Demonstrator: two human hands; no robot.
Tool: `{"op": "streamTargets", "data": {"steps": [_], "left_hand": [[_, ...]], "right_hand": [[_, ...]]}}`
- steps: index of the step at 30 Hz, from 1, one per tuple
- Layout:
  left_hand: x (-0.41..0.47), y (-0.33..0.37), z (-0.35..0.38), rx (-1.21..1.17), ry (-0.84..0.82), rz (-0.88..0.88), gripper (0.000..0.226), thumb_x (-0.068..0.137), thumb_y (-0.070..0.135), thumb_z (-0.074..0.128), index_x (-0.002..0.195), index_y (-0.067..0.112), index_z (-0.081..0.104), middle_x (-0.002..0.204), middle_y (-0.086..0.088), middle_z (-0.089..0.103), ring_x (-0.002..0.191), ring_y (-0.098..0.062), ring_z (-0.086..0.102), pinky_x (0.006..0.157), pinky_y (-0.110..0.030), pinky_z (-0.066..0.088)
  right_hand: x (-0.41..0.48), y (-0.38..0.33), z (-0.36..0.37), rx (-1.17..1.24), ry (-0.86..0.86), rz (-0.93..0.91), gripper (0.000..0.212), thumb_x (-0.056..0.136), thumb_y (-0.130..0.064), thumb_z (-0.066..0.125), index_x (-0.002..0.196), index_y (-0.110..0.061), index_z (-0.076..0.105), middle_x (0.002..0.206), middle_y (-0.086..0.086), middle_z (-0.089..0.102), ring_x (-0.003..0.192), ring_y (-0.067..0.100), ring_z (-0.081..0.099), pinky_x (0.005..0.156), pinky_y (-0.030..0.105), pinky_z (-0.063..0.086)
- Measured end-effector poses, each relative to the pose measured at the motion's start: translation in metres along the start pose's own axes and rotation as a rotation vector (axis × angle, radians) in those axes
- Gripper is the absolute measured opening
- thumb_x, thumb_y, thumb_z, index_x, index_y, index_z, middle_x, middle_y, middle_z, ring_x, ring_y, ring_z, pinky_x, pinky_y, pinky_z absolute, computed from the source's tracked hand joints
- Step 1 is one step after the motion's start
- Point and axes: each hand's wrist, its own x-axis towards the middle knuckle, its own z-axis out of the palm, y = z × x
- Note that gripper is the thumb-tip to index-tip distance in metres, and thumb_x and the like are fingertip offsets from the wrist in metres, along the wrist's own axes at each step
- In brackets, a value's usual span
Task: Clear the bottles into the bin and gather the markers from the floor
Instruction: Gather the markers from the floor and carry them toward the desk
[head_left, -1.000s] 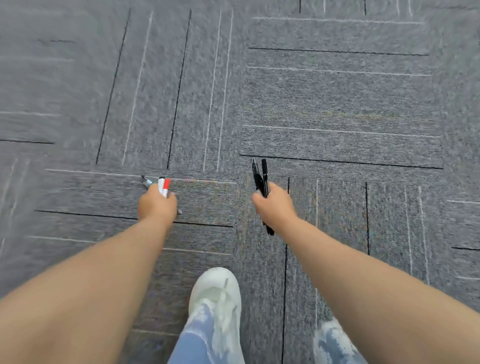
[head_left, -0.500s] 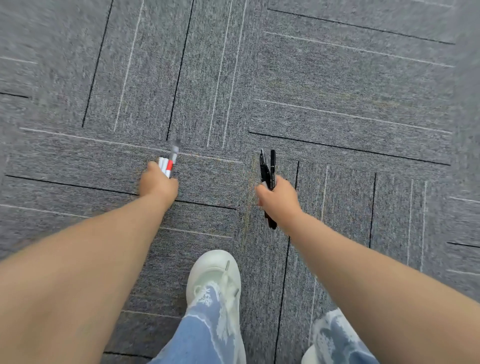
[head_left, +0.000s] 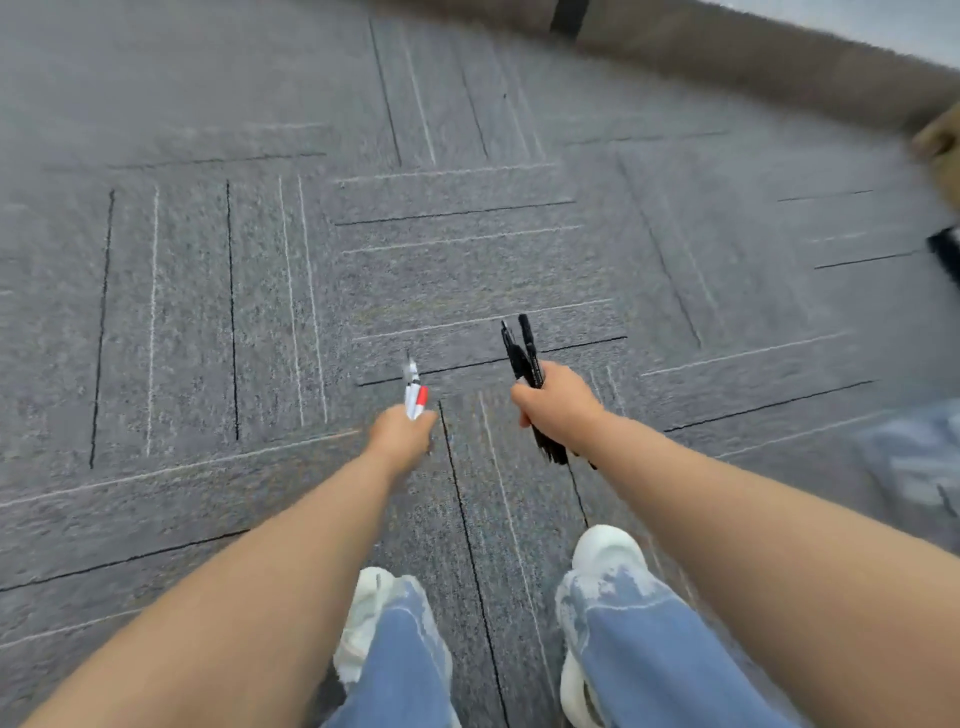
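My left hand (head_left: 401, 435) grips a small bunch of white markers (head_left: 414, 392), one with a red band, their tips pointing away from me. My right hand (head_left: 560, 400) grips a bundle of black markers (head_left: 524, 351) that stick out above and below the fist. Both hands are held out over the grey carpet (head_left: 208, 312) in front of me. No bottle or bin can be made out.
My two white shoes (head_left: 605, 553) and blue jeans stand at the bottom. A brown baseboard or furniture edge (head_left: 753, 57) runs along the top right. Blurred tan and black objects (head_left: 943, 150) sit at the right edge, with a pale blue blurred shape lower down.
The view has swung up and to the right, revealing the brown edge and objects at the right. Both hands keep their markers and now sit closer together. My feet have shifted.
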Motion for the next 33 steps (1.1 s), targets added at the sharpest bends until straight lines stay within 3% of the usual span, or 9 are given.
{"op": "streamTargets", "data": {"steps": [5, 8, 11, 13, 17, 22, 27, 30, 33], "left_hand": [[-0.109, 0.095, 0.035, -0.033, -0.084, 0.245, 0.017, 0.094, 0.019, 0.041, 0.095, 0.006, 0.052, 0.074, -0.009, 0.052, 0.048, -0.017, 0.043, 0.044, -0.022, 0.029], [-0.189, 0.134, 0.047, -0.104, -0.172, 0.348, 0.017, 0.095, 0.009, 0.038, 0.080, 0.008, 0.047, 0.068, -0.005, 0.053, 0.030, -0.001, 0.051, 0.030, -0.012, 0.030], [-0.271, 0.156, 0.052, -0.081, -0.240, 0.460, 0.023, 0.095, 0.008, 0.038, 0.074, 0.015, 0.042, 0.071, -0.003, 0.058, 0.049, -0.007, 0.058, 0.044, -0.019, 0.035], [-0.324, 0.166, 0.055, -0.066, -0.270, 0.539, 0.013, 0.094, 0.008, 0.039, 0.085, 0.017, 0.044, 0.077, -0.003, 0.061, 0.058, -0.012, 0.054, 0.054, -0.024, 0.033], [-0.428, 0.176, 0.065, -0.054, -0.325, 0.687, 0.020, 0.090, 0.002, 0.048, 0.105, 0.014, 0.044, 0.077, -0.002, 0.057, 0.055, -0.011, 0.044, 0.052, -0.025, 0.036], [-0.542, 0.176, 0.115, 0.034, -0.323, 0.867, 0.008, 0.093, 0.019, 0.052, 0.090, 0.014, 0.046, 0.070, -0.003, 0.047, 0.054, -0.014, 0.038, 0.051, -0.028, 0.034], [-0.639, 0.176, 0.183, 0.015, -0.317, 0.967, 0.034, 0.094, 0.036, 0.048, 0.065, 0.020, 0.042, 0.058, -0.002, 0.043, 0.047, -0.016, 0.038, 0.044, -0.027, 0.030], [-0.683, 0.181, 0.217, 0.068, -0.291, 1.025, 0.037, 0.093, 0.040, 0.047, 0.062, 0.020, 0.042, 0.059, -0.001, 0.043, 0.048, -0.016, 0.040, 0.044, -0.026, 0.032], [-0.723, 0.192, 0.255, 0.089, -0.380, 1.081, 0.030, 0.094, 0.037, 0.046, 0.071, 0.018, 0.047, 0.059, 0.000, 0.042, 0.048, -0.014, 0.037, 0.046, -0.024, 0.030]], "right_hand": [[-0.095, -0.004, -0.092, 0.115, 0.241, 0.005, 0.026, 0.088, -0.013, 0.046, 0.062, -0.017, 0.045, 0.063, 0.005, 0.056, 0.051, 0.012, 0.049, 0.051, 0.021, 0.044], [-0.164, -0.001, -0.137, 0.195, 0.347, -0.035, 0.024, 0.087, -0.010, 0.045, 0.064, -0.014, 0.046, 0.060, 0.005, 0.054, 0.051, 0.013, 0.048, 0.053, 0.025, 0.043], [-0.240, 0.007, -0.173, 0.266, 0.415, -0.077, 0.023, 0.088, -0.008, 0.044, 0.067, -0.014, 0.044, 0.058, 0.005, 0.056, 0.051, 0.014, 0.051, 0.055, 0.026, 0.042], [-0.289, 0.016, -0.196, 0.322, 0.429, -0.125, 0.015, 0.089, -0.007, 0.042, 0.075, -0.011, 0.045, 0.060, 0.008, 0.058, 0.052, 0.017, 0.054, 0.059, 0.029, 0.045], [-0.392, 0.037, -0.235, 0.409, 0.485, -0.208, 0.017, 0.096, -0.009, 0.040, 0.079, -0.012, 0.043, 0.067, 0.009, 0.057, 0.057, 0.018, 0.057, 0.055, 0.028, 0.045], [-0.511, 0.080, -0.279, 0.454, 0.640, -0.278, 0.011, 0.096, -0.010, 0.044, 0.085, -0.012, 0.046, 0.068, 0.006, 0.052, 0.055, 0.016, 0.048, 0.053, 0.025, 0.042], [-0.601, 0.135, -0.312, 0.455, 0.854, -0.357, 0.016, 0.091, -0.019, 0.059, 0.080, -0.011, 0.050, 0.057, 0.001, 0.042, 0.047, 0.014, 0.038, 0.043, 0.019, 0.035], [-0.647, 0.170, -0.333, 0.506, 0.987, -0.373, 0.023, 0.089, -0.025, 0.061, 0.072, -0.015, 0.049, 0.060, 0.000, 0.045, 0.051, 0.013, 0.041, 0.048, 0.025, 0.037], [-0.684, 0.210, -0.351, 0.630, 1.080, -0.389, 0.023, 0.091, -0.028, 0.058, 0.081, -0.010, 0.048, 0.058, 0.002, 0.042, 0.047, 0.015, 0.037, 0.047, 0.027, 0.033]]}}
